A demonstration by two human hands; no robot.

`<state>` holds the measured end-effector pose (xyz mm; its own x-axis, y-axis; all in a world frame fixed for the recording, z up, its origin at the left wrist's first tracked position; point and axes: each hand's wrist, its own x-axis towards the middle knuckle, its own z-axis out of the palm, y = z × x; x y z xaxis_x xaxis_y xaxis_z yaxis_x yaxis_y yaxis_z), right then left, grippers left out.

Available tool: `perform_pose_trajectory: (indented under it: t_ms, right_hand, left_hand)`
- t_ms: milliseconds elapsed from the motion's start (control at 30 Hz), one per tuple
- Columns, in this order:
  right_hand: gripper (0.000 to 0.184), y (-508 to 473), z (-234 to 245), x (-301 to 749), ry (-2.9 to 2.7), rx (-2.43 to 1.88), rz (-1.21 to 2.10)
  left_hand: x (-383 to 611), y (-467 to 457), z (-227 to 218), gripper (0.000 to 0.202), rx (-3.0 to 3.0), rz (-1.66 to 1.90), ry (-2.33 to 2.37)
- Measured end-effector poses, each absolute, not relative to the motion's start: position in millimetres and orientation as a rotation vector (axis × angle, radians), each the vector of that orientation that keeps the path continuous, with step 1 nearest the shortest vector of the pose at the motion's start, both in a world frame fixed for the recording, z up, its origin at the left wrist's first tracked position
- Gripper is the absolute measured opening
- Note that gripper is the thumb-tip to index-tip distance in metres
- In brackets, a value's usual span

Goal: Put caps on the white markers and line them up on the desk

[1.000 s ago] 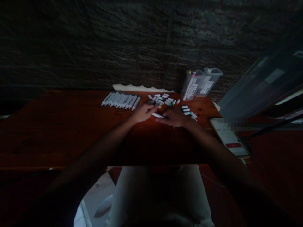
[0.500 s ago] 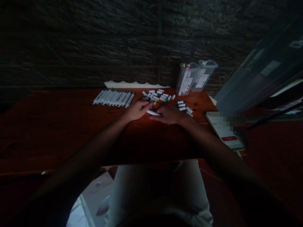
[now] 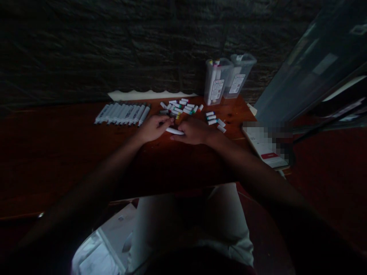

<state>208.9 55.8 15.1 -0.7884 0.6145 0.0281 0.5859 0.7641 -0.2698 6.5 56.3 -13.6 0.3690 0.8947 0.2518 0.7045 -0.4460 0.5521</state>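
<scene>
Just on our side of the cap pile [image 3: 187,111], we've got a white marker [image 3: 174,131] btwn our two hands, lying roughly crosswise; can't tell if it's touching the table [image 3: 71,164]. Our R hand [image 3: 192,131] is closed round one end, thumb & fingers narrow on the barrel. Our L hand [image 3: 155,128] is at the other end, thumb & fingers drawn close; can't tell if it's gripping the marker or just next to it.

The pile itself: mostly white caps at mixed angles, some w/ red, green, yellow or orange ends. L of the pile: a marker row [image 3: 123,113], white barrels w/ dk ends, side by side, near our L hand. R of the pile & a bit closer to us: a small cap group [image 3: 212,122], some w/ teal ends. Behind the pile: a wavy-edged white strip [image 3: 149,95] along the foot of the dk stone wall [image 3: 114,49].

Behind & R of the pile: two clear containers [image 3: 213,84], labels on front, pens in the L one. Farther R of the pile, nearer us: a phone [image 3: 269,156], red bar on screen, part pixelated. Well this side of the pile: our light trousers [image 3: 229,217].
</scene>
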Motion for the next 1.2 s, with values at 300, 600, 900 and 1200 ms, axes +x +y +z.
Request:
perform_pose_trajectory:
  t_ms: [300, 600, 900, 1200]
  right_hand:
    - [0.044, 56, 15, 209, -2.86, -0.954, 0.31]
    - [0.049, 56, 8, 208, -2.875, -0.886, 0.185]
    - [0.05, 64, 1, 204, -2.784, -0.812, 0.281]
    - [0.042, 62, 9, 209, -2.878, -0.797, 0.313]
  left_hand:
    - [10, 50, -7, 0.038, 2.377, 0.533, 1.596]
    - [21, 28, 9, 0.07, 2.455, -0.006, 1.866]
    - [25, 27, 9, 0.066, 2.452, 0.017, 1.93]
    - [20, 35, 1, 0.068, 2.495, 0.218, 1.747]
